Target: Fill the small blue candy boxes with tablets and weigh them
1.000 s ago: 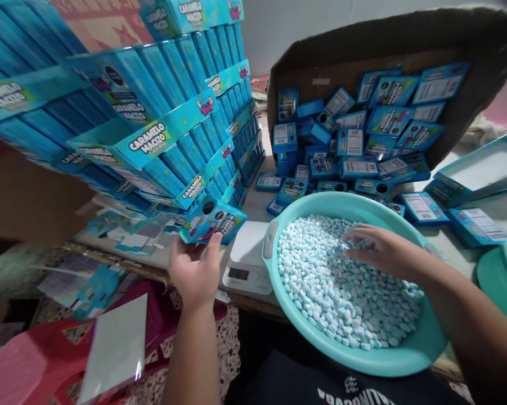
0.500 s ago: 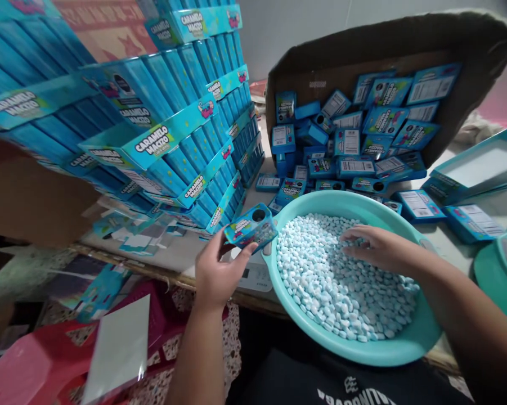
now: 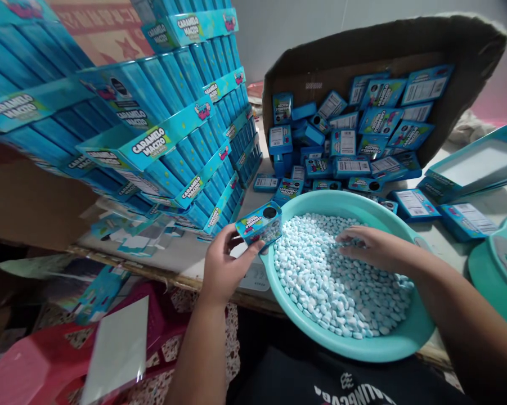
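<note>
My left hand [image 3: 230, 261] is closed around a small blue candy box [image 3: 259, 224], thumb in front and fingers behind. The box is tilted at the left rim of a turquoise basin [image 3: 341, 351]; a dark round spot shows near one end, and pale candies show at its front side. A heap of light-blue and white candies [image 3: 333, 292] lies in the basin. Over the heap, my right hand [image 3: 365, 244] has its fingers curled down at the candies. What lies within those fingers, if anything, is hidden.
Stacked display trays of blue boxes [image 3: 169, 140] rise at the left. Behind the basin, a tipped cardboard carton [image 3: 312, 62] holds many loose boxes. A flat scale [image 3: 253, 278] is partly under the basin's left side. Another turquoise tub [image 3: 489, 270] stands at right.
My left hand and the candy box have moved slightly right and closer over the basin's rim, and the box has turned a little. My right hand stays at the candies with little change.
</note>
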Action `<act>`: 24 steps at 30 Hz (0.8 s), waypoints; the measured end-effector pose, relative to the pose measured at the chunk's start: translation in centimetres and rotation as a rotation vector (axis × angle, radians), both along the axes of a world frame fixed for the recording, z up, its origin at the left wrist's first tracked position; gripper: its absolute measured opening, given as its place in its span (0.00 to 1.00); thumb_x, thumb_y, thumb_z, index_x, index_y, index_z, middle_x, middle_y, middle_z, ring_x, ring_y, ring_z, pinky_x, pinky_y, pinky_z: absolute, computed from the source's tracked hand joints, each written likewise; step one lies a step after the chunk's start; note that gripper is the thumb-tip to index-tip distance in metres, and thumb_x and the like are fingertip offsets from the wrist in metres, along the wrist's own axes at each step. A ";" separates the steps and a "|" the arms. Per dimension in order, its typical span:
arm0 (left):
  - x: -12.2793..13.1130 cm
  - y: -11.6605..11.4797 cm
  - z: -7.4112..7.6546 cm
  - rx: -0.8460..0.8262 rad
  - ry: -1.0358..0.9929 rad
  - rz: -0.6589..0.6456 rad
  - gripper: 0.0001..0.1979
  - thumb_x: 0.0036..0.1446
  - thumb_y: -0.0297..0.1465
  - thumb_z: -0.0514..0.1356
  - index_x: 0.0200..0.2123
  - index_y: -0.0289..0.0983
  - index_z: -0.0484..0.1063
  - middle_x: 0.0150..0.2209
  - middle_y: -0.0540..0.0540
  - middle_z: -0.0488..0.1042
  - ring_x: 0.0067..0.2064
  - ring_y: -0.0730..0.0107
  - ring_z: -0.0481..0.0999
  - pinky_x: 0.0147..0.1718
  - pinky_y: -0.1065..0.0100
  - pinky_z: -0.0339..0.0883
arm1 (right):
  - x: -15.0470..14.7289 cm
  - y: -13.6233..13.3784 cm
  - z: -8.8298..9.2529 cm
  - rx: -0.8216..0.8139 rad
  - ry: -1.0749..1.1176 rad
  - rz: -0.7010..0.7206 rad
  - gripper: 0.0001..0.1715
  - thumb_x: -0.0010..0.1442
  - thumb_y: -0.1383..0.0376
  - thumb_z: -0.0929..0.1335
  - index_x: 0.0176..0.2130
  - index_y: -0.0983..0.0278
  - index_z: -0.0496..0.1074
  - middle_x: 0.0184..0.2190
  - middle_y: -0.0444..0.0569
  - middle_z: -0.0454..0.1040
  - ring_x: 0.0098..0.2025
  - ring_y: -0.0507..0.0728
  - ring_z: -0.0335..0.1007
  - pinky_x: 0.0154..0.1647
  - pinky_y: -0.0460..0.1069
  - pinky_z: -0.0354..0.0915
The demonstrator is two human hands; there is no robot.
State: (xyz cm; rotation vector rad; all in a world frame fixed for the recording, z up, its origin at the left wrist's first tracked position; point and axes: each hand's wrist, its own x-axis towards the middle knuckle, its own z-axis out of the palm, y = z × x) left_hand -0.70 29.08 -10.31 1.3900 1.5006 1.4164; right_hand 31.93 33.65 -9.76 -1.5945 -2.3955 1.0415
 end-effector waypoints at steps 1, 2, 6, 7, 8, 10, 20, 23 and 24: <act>-0.1 0.0 -0.1 -0.012 -0.011 -0.003 0.20 0.48 0.39 0.72 0.42 0.37 0.74 0.41 0.44 0.80 0.42 0.62 0.81 0.44 0.64 0.77 | 0.0 0.0 0.0 -0.001 -0.004 0.003 0.25 0.63 0.47 0.64 0.48 0.60 0.74 0.51 0.54 0.75 0.53 0.65 0.70 0.55 0.59 0.66; -0.2 0.1 -0.2 -0.026 -0.024 -0.009 0.21 0.48 0.39 0.72 0.42 0.37 0.74 0.41 0.43 0.80 0.42 0.62 0.81 0.44 0.64 0.77 | 0.0 -0.1 0.0 -0.004 -0.008 0.004 0.25 0.63 0.47 0.64 0.49 0.60 0.74 0.51 0.54 0.75 0.53 0.66 0.70 0.56 0.59 0.65; -0.8 0.2 -0.7 -0.036 -0.107 -0.081 0.23 0.46 0.37 0.73 0.44 0.37 0.72 0.43 0.43 0.81 0.44 0.61 0.81 0.44 0.63 0.76 | 0.1 -0.1 0.1 -0.028 -0.018 0.001 0.25 0.64 0.47 0.64 0.50 0.60 0.74 0.53 0.54 0.74 0.54 0.66 0.69 0.56 0.58 0.64; -1.0 0.2 -0.8 -0.028 -0.124 -0.102 0.23 0.47 0.36 0.73 0.44 0.37 0.72 0.43 0.43 0.81 0.43 0.62 0.81 0.45 0.63 0.76 | 0.1 -0.1 0.1 -0.029 -0.015 0.003 0.26 0.64 0.46 0.64 0.50 0.60 0.74 0.53 0.54 0.74 0.54 0.66 0.69 0.56 0.58 0.64; -1.1 0.3 -1.0 -0.020 -0.136 -0.116 0.22 0.48 0.36 0.72 0.44 0.37 0.72 0.42 0.44 0.81 0.43 0.62 0.81 0.45 0.63 0.76 | 0.1 -0.1 0.2 -0.029 -0.011 0.006 0.26 0.64 0.46 0.64 0.50 0.60 0.74 0.53 0.54 0.74 0.54 0.66 0.69 0.56 0.58 0.64; -1.2 0.4 -1.2 -0.017 -0.137 -0.122 0.20 0.50 0.37 0.71 0.44 0.37 0.73 0.42 0.43 0.81 0.43 0.62 0.81 0.46 0.62 0.76 | 0.1 -0.1 0.2 -0.031 -0.006 0.007 0.26 0.64 0.45 0.64 0.50 0.60 0.74 0.53 0.54 0.74 0.54 0.66 0.69 0.57 0.58 0.64; 0.8 -0.1 -0.7 -0.011 -0.071 0.038 0.21 0.48 0.39 0.72 0.42 0.37 0.74 0.42 0.44 0.81 0.42 0.62 0.81 0.44 0.63 0.77 | 0.0 -0.2 0.1 0.015 -0.015 0.020 0.25 0.64 0.47 0.64 0.48 0.60 0.75 0.51 0.53 0.76 0.54 0.65 0.70 0.57 0.59 0.65; 1.5 -0.4 -0.7 -0.005 -0.021 0.054 0.23 0.47 0.39 0.73 0.44 0.37 0.74 0.43 0.43 0.80 0.42 0.61 0.81 0.44 0.62 0.78 | -0.1 -0.2 0.2 0.018 -0.020 0.027 0.24 0.64 0.48 0.64 0.49 0.60 0.75 0.51 0.53 0.76 0.54 0.65 0.70 0.57 0.59 0.65; 1.7 -0.4 -0.8 -0.013 -0.002 0.042 0.24 0.47 0.39 0.73 0.46 0.38 0.73 0.43 0.43 0.80 0.42 0.61 0.81 0.43 0.61 0.78 | -0.1 -0.2 0.3 0.015 -0.022 0.025 0.25 0.64 0.47 0.64 0.49 0.61 0.74 0.52 0.53 0.75 0.54 0.65 0.70 0.57 0.59 0.65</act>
